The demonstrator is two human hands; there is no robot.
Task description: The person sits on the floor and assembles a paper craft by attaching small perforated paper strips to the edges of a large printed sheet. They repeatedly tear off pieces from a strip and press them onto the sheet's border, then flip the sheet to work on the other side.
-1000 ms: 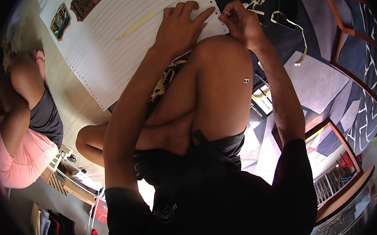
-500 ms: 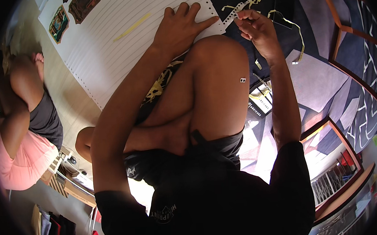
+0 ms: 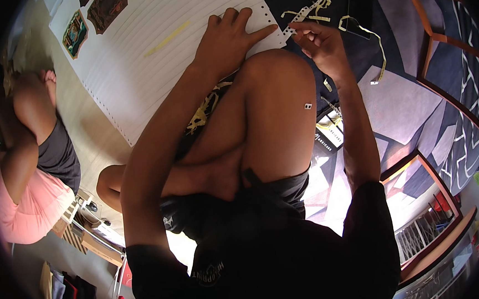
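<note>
- Left hand [image 3: 230,39] flat, fingers spread, pressing down on large lined sheet [image 3: 149,56]; index finger stretched along the perforated right edge, toward the corner.
- Sheet lying on the floor ahead of the raised knee [image 3: 273,108], covering most of the upper left; punched holes visible down both long edges.
- Right hand [image 3: 321,42] curled, fingertips pinched together just off the sheet's right corner, apparently on the torn perforated strip [image 3: 292,29]; grip itself too small to confirm.
- Change over the last second: right hand lifted slightly and drawn closer to the sheet's edge; left hand kept in the same spot, holding the paper down.
- Reading of that: strip-tearing along the right margin under way, one hand anchoring, the other pulling.
- Loose yellowish strips [image 3: 318,2] scattered on dark surface beyond the right hand; one longer strip [image 3: 374,51] trailing off to the right.
- Thin yellow strip [image 3: 168,38] lying on the sheet itself, apart from both hands.
- Two picture cards [image 3: 97,15] at the sheet's far left corner.
- Second person in pink top [image 3: 29,200] lying at far left, well apart, not involved.
</note>
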